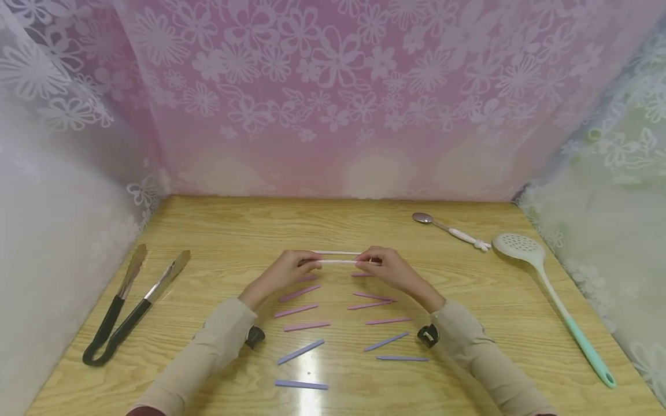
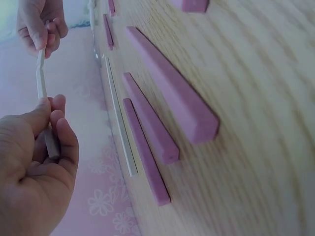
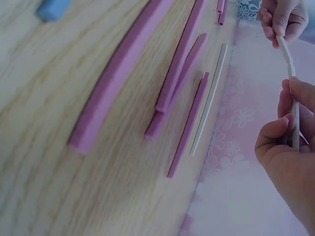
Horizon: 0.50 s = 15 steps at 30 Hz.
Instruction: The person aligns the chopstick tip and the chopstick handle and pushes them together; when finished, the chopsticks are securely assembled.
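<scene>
Between both hands a thin white stick (image 1: 337,262) is held above the table, one end in each. My left hand (image 1: 288,269) pinches its left part between thumb and fingers, and the end shows in the palm in the left wrist view. My right hand (image 1: 391,268) grips the other end the same way. In the right wrist view the white stick (image 3: 290,64) has a small kink between the hands. A second white stick (image 2: 118,118) lies on the table just beyond them. Several pink sticks (image 1: 307,326) and several blue-violet sticks (image 1: 300,352) lie in two columns nearer me.
Black-handled tongs (image 1: 127,329) lie spread at the left of the wooden table (image 1: 234,222). A spoon (image 1: 442,226) with a white handle and a slotted skimmer (image 1: 543,277) with a mint-green handle end lie at the right. Floral curtains (image 1: 333,115) enclose the back and sides.
</scene>
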Tool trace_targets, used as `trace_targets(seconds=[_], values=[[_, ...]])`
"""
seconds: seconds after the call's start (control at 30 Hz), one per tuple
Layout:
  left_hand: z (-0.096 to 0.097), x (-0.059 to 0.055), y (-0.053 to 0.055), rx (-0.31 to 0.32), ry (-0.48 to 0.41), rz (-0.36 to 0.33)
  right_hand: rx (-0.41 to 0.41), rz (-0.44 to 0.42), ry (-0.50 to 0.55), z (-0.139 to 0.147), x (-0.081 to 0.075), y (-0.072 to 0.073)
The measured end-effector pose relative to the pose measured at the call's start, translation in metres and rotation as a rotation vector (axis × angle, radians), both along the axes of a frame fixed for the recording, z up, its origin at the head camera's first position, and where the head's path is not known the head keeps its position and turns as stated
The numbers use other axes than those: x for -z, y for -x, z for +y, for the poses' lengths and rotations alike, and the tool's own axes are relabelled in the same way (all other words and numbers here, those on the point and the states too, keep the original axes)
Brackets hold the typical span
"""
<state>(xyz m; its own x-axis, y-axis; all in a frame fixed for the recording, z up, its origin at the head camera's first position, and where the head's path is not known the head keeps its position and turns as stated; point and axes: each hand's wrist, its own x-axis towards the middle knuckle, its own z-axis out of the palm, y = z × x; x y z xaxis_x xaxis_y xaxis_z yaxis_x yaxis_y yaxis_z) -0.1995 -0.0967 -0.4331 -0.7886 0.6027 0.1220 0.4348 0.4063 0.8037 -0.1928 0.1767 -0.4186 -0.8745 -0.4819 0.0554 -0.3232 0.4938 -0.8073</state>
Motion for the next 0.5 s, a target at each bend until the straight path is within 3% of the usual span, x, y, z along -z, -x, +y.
trace_targets(seconds=[0.5], values=[[0.0076, -0.0071, -0.0068, -0.022, -0.024, 0.044, -0.005, 0.073, 0.015, -0.0040, -0.0040, -0.0035]])
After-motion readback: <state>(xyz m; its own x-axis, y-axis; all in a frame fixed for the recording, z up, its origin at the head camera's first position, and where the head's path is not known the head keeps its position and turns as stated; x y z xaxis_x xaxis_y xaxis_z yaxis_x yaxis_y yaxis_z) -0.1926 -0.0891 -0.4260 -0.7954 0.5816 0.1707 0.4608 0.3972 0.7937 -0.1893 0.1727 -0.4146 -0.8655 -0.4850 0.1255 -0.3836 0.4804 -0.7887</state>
